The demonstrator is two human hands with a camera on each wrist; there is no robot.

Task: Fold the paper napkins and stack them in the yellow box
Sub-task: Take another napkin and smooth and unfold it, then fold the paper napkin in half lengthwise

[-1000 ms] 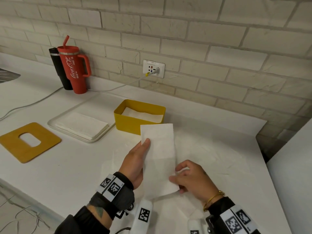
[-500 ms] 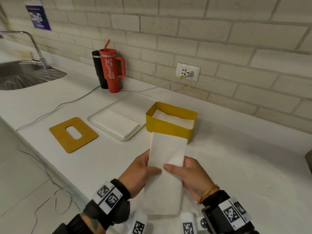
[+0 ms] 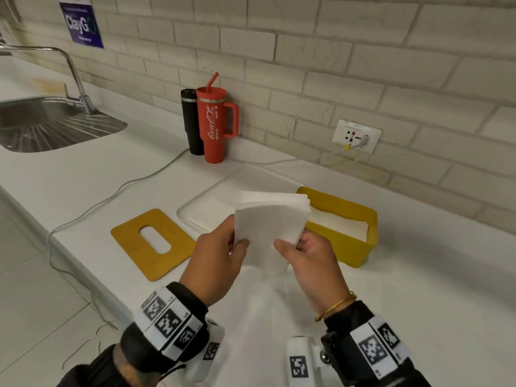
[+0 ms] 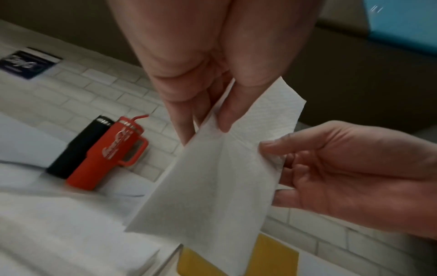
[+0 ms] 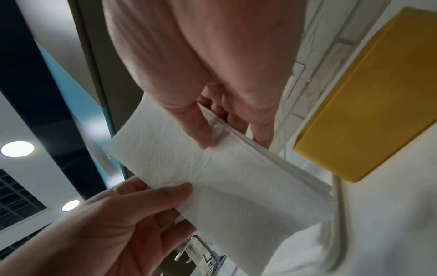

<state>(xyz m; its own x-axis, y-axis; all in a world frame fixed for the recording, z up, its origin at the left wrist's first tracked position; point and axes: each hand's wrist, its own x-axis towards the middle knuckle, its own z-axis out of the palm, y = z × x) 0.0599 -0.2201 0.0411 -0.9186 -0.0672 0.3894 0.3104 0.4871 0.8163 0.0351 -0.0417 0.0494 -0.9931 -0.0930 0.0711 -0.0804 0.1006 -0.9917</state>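
Napkin (image 3: 269, 224) pinched by left hand (image 3: 216, 263) and right hand (image 3: 312, 263); yellow box (image 3: 354, 247) holds folded napkins (image 3: 340, 223).

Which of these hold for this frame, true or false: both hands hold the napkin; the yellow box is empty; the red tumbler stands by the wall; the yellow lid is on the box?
1. Both the left hand and the right hand hold the folded napkin. True.
2. The yellow box is empty. False: white napkins already lie inside it.
3. The red tumbler stands by the brick wall. True.
4. The yellow lid is on the box. False: it lies flat on the counter, left of the tray.
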